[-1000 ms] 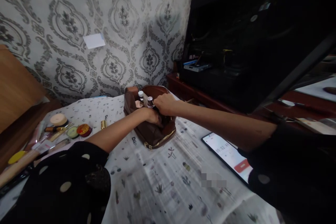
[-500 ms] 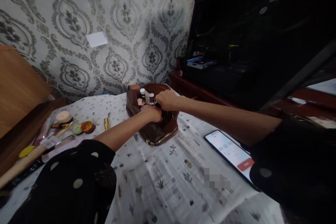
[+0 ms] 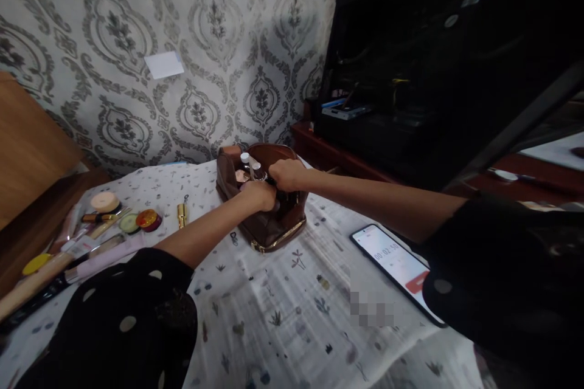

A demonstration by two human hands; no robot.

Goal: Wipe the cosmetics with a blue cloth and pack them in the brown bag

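Observation:
A brown leather pouch (image 3: 274, 225) stands open on the patterned cloth, with small capped bottles (image 3: 246, 161) poking out of its top. My left hand (image 3: 260, 194) grips the pouch's near rim, fingers curled over the edge. My right hand (image 3: 283, 174) is closed at the pouch's mouth beside the bottles; what its fingers pinch is hidden. Both sleeves are black with pale dots.
Cosmetics lie at the left: a round powder compact (image 3: 104, 201), small coloured pots (image 3: 148, 219), a gold lipstick (image 3: 181, 214) and long tubes (image 3: 68, 255). A phone (image 3: 395, 264) showing a timer lies at the right. A dark cabinet (image 3: 433, 73) stands behind, patterned wall beyond.
The silver-capped bottle that stood by my right hand has sunk lower into the pouch. Both hands stay at the pouch's mouth. The view shifted slightly.

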